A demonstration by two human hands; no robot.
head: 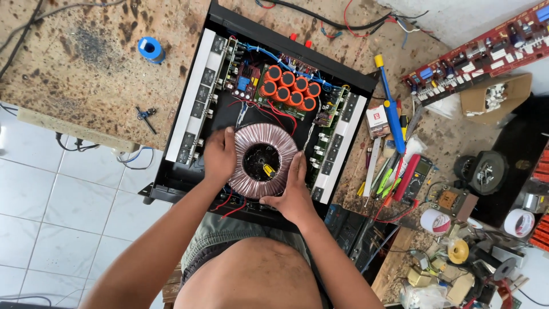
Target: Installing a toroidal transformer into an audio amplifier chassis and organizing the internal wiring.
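Seen from the head camera, looking straight down: a person leans over an open black amplifier chassis (229, 183) lying on a stained wooden counter (80, 63), both hands clasped around a large copper-wound ring transformer (251, 143) that sits in the front middle of the case. The left hand (220, 155) presses against the coil's left flank, fingers curled onto its top edge; the right hand (294, 191) cups the lower right rim, thumb spread along the winding. The hands stand apart, one on each side, a grip that would steady a heavy round part from rolling or shifting. Red wires (231, 205) trail from under the coil toward the chassis front. Behind it, a cluster of orange capacitors (290, 87) stands upright on a circuit board, with pale heat-sink rails (194, 91) running down both sides of the case. To the right, within arm's reach, lie a blue-handled tool (392, 111), a multimeter (418, 177) and rolls of white tape (434, 220). A blue spool (151, 48) rests well apart at upper left.
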